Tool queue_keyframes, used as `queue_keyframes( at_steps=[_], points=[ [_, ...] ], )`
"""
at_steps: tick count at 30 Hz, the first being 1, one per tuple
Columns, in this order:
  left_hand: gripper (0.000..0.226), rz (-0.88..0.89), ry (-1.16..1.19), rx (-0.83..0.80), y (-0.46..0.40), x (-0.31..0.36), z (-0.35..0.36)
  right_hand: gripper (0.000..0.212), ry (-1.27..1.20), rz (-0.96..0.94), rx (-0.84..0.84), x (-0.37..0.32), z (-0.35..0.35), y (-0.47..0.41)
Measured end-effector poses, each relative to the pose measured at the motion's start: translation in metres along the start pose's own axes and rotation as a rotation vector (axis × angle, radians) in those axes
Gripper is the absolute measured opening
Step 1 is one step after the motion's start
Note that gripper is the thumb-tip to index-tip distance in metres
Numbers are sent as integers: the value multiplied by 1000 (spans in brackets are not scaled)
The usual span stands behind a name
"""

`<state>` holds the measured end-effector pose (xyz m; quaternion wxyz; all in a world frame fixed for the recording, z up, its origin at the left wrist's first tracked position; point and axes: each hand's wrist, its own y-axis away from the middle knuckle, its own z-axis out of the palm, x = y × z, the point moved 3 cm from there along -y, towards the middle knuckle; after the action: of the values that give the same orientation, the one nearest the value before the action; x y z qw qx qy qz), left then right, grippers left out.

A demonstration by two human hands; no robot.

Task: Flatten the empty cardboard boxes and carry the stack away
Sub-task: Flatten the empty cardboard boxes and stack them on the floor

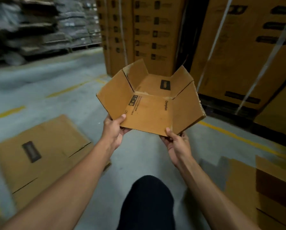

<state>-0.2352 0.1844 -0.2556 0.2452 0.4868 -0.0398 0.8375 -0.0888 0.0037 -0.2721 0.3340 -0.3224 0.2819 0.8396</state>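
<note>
Both arms outstretched, left grip (116,128) and right grip (175,141) seemingly pinching.

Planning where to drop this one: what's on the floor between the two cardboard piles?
Head view: bare concrete floor lies between the left flattened box and the right pile, apart from the person's dark-clad knee.

Single head cam, wide-angle, looking forward and down from close above the outstretched arms; floor (135,156) below, stacked cartons (149,30) ahead.

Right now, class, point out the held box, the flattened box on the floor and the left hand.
held box (149,112), head view, printed panel
flattened box (44,155), head view, top face
left hand (114,130), head view, back of hand
</note>
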Motion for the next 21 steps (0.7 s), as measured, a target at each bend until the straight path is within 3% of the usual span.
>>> queue_keyframes(
  at_steps=[9,13,18,21],
  points=[
    [36,28,238,327,-25,3,-172,29,185,216,-247,136,80,-52],
    [24,-1,386,481,-26,-11,-228,39,246,302,-351,194,93,-73],
    [47,70,535,609,-30,-35,-294,35,344,384,-455,269,109,-92],
    [37,115,582,702,-31,-44,-330,35,482,398,-514,319,122,-102]
  ],
)
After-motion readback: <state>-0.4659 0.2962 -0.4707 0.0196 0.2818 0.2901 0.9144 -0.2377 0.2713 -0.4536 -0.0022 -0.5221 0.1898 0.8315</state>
